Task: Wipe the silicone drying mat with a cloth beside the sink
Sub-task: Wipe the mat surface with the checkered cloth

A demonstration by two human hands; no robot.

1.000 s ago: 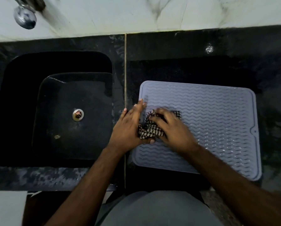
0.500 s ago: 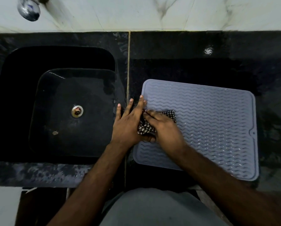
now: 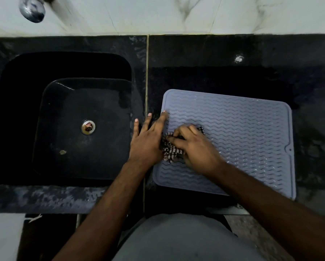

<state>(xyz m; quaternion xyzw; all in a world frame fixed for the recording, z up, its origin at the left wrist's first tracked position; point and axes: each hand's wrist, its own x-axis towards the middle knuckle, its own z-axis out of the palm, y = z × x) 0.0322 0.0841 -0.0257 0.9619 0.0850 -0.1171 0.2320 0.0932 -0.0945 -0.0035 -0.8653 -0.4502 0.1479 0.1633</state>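
The grey silicone drying mat (image 3: 233, 136) lies flat on the black counter (image 3: 205, 53), at 3 o'clock from the black sink (image 3: 67, 117). The left hand (image 3: 148, 140) rests palm down with fingers spread, straddling the mat's 9 o'clock edge (1 fingertip on the mat, the others on the counter strip). The right hand (image 3: 193, 146) presses down with curled fingers, gripping a bunched checked cloth (image 3: 170, 149) against the mat's ridges, touching the left hand. A chrome tap (image 3: 32, 10) shows at 11 o'clock.
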